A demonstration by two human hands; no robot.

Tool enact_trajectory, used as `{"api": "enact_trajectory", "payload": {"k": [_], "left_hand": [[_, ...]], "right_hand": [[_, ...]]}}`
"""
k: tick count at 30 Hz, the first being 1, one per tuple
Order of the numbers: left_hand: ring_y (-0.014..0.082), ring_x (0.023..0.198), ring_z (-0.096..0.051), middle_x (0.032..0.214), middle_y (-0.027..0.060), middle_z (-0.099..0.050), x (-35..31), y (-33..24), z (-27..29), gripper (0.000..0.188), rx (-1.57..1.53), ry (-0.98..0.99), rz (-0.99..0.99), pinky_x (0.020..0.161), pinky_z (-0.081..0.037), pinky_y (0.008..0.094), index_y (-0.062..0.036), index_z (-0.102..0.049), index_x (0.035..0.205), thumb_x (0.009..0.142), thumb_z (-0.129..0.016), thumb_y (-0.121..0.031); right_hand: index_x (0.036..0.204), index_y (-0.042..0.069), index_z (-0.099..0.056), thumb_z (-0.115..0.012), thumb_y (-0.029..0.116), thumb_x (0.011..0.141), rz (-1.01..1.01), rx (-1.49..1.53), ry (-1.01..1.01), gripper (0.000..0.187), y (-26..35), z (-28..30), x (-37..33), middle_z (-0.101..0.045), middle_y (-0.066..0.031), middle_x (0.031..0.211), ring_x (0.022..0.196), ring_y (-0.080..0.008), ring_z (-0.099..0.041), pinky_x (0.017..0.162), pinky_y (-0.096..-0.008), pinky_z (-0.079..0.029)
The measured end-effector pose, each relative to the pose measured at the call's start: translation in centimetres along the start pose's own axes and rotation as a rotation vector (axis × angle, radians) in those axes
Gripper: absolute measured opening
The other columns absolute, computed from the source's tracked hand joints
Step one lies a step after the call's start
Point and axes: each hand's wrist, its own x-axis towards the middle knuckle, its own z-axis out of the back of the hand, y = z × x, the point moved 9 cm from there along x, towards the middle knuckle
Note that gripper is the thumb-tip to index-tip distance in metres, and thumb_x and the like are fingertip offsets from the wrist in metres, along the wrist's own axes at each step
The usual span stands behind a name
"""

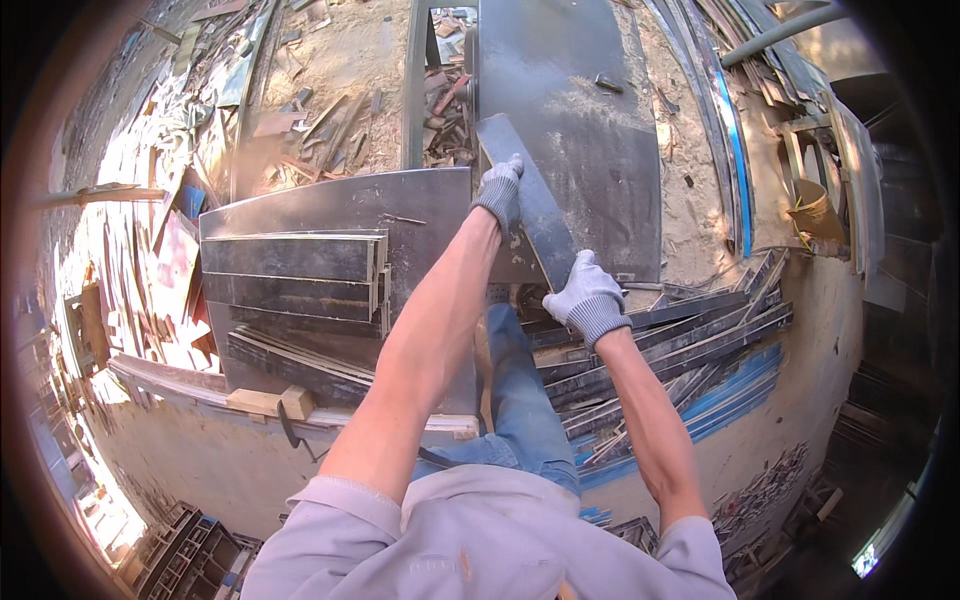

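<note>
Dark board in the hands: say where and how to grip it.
Likely best: grip the board by its left long edge and near end, from the near side, as left hand and right hand do. Long, narrow, it slants, near end rightward.

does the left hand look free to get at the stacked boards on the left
Probably not yet: the left hand is busy holding the dark plank, though the stacked boards look uncovered.

Narrow blue-grey board (pixel 537 208), broad face up, slanting away leftward.
</note>
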Motion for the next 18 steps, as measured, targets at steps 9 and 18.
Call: {"api": "enact_trajectory", "payload": {"k": [9, 18], "left_hand": [[0.0346, 0.089, -0.074, 0.102, 0.0178, -0.075, -15.1, -0.2, -2.2, 0.057, -1.000, 0.529, 0.069, 0.079, -0.065, 0.0500, 0.0016, -0.067, 0.123, 0.102, -0.065, -0.052], [0.0364, 0.121, -0.065, 0.131, 0.0184, -0.063, -17.9, -1.6, -1.3, 0.075, -1.028, 0.632, 0.001, 0.103, -0.058, 0.0555, -0.0008, -0.053, 0.141, 0.099, -0.064, -0.061]], "right_hand": [[0.147, -0.004, -0.051, -0.086, 0.025, 0.085, 0.182, 1.629, 0.877, 0.077, -1.4, -7.2, -9.0, -0.069, -0.0199, 0.126, 0.109, -0.0256, -0.074, 0.092, -0.0418, -0.064], [0.125, 0.001, -0.062, -0.089, 0.018, 0.075, 0.236, 1.114, 0.346, 0.059, -5.1, -10.1, -7.5, -0.070, -0.0076, 0.099, 0.083, -0.0168, -0.069, 0.077, -0.0326, -0.059]]}}
